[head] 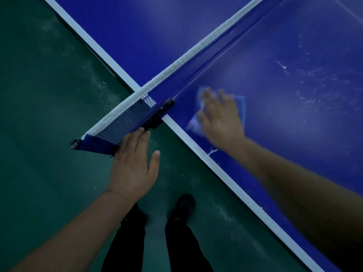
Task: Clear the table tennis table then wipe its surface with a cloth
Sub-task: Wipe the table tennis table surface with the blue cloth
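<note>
Fingers of the right hand [221, 118] are spread flat, palm down, pressing a light blue cloth [241, 108] onto the blue table [294, 134] just beside the net [196, 61]. Hand and cloth are blurred. Its bare forearm reaches in from the lower right across the white edge line [231, 177] of the table. One corner of the cloth shows past the fingertips, another toward the table's edge.

The left hand [133, 165] is extended with straight fingers and the thumb held apart, holding nothing; its fingertips touch the underside of the net's end where that overhangs the table, near the black clamp [157, 116] fixed to the table edge. The left forearm comes up from the lower left.

No writing or brand can be read anywhere.

One cloth, one net, one clamp and two hands are in view. White specks and streaks [306, 75] lie scattered on the table beyond the cloth. Below, over the green floor [39, 114], two dark trouser legs show, and one black shoe [183, 207] is plain.
</note>
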Available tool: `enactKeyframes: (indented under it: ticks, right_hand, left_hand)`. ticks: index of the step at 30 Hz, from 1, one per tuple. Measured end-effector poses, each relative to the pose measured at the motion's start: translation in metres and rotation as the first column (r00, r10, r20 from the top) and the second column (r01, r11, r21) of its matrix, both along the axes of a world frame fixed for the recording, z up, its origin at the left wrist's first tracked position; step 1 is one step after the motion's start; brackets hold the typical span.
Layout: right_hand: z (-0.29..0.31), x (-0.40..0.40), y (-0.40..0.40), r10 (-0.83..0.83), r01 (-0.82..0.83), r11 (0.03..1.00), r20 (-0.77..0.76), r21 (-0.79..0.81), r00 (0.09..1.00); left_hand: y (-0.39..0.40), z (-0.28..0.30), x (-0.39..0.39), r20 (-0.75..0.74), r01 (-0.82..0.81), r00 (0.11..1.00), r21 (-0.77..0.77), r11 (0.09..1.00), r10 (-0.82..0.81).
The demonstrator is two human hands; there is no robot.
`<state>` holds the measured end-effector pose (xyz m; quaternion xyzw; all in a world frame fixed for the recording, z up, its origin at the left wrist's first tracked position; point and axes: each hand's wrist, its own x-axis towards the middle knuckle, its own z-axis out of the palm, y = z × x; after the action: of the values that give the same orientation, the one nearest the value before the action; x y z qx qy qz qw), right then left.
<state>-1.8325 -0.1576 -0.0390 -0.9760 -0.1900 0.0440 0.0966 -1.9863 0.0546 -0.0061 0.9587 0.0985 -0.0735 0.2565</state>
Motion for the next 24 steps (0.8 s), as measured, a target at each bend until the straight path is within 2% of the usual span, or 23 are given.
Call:
enactKeyframes:
  ticks: [3, 5, 7, 8, 9, 11, 12, 13, 14, 16, 18, 21, 24]
  right_hand:
    - [-0.004, -0.061, -0.014, 0.356, -0.356, 0.934, -0.022, -0.007, 0.934]
    - [0.001, -0.069, -0.052, 0.395, -0.397, 0.917, -0.037, -0.049, 0.918]
    - [0.004, -0.053, -0.087, 0.233, -0.232, 0.97, 0.003, -0.066, 0.972]
    - [0.006, -0.041, -0.096, 0.06, -0.06, 0.997, 0.001, -0.057, 0.998]
    - [0.007, -0.027, -0.096, -0.158, 0.156, 0.987, -0.039, -0.041, 0.987]
    - [0.005, -0.005, -0.07, -0.527, 0.527, 0.85, -0.077, -0.016, 0.847]
    - [0.003, 0.002, -0.045, -0.626, 0.626, 0.78, -0.06, -0.022, 0.778]
    - [0.0, 0.003, -0.018, -0.665, 0.664, 0.747, -0.046, -0.03, 0.746]
    - [-0.003, -0.002, 0.01, -0.649, 0.649, 0.761, -0.034, -0.02, 0.76]
    - [-0.007, -0.028, 0.051, -0.537, 0.537, 0.844, -0.028, 0.0, 0.843]
    - [-0.006, -0.064, 0.051, -0.499, 0.5, 0.866, -0.052, -0.005, 0.865]
    - [-0.008, -0.12, -0.004, -0.629, 0.627, 0.777, -0.047, -0.053, 0.776]
    - [-0.004, -0.16, -0.075, -0.816, 0.804, 0.575, -0.031, -0.149, 0.578]
  left_hand:
    - [0.0, 0.005, 0.005, 0.045, -0.009, 0.999, -0.036, 0.999, 0.011]
    - [0.0, 0.008, 0.006, 0.106, 0.013, 0.994, -0.049, 0.999, -0.007]
    - [-0.004, 0.009, 0.008, 0.169, 0.066, 0.984, -0.063, 0.996, -0.055]
    - [-0.007, 0.008, 0.011, 0.192, 0.097, 0.978, -0.077, 0.992, -0.081]
    - [-0.011, 0.008, 0.014, 0.212, 0.129, 0.971, -0.092, 0.987, -0.107]
    - [-0.019, 0.008, 0.022, 0.23, 0.19, 0.961, -0.132, 0.973, -0.156]
    - [-0.023, 0.008, 0.027, 0.237, 0.214, 0.956, -0.158, 0.964, -0.174]
    - [-0.028, 0.007, 0.032, 0.246, 0.235, 0.951, -0.185, 0.954, -0.186]
    - [-0.032, 0.007, 0.035, 0.258, 0.245, 0.947, -0.206, 0.947, -0.189]
    - [-0.039, 0.007, 0.045, 0.281, 0.238, 0.945, -0.245, 0.94, -0.166]
    - [-0.048, 0.005, 0.057, 0.283, 0.241, 0.945, -0.271, 0.932, -0.162]
    - [-0.063, 0.001, 0.082, 0.215, 0.301, 0.945, -0.268, 0.915, -0.247]
    - [-0.073, -0.01, 0.112, 0.175, 0.475, 0.875, -0.139, 0.869, -0.451]
